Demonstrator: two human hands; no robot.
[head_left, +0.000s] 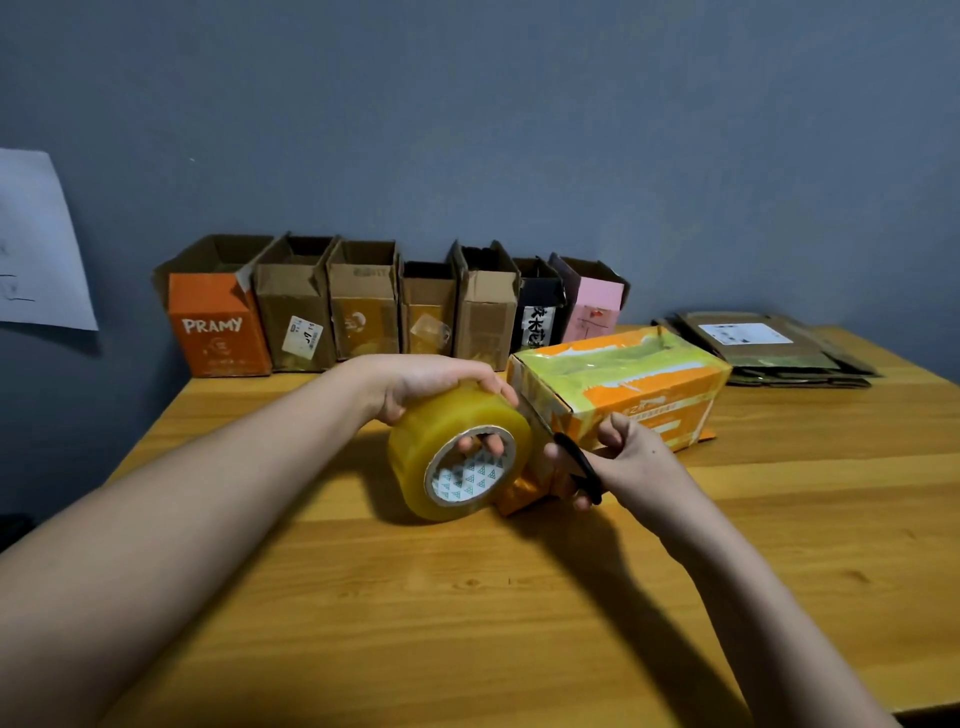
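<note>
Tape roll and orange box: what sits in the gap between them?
The scissors, gripped by the right hand, with the blade slanting up through the gap between the tape roll and the orange box; the head view shows it.

Yellowish tape roll (415, 444) beside taped orange box (623, 382), black-handled scissors (577, 460) between.

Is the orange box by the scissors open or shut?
Shut on top: flaps of the orange box lie flat under glossy tape.

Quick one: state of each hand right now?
Left hand: closed around the tape roll, fingers through its core.
Right hand: closed on the black-handled scissors.
</note>
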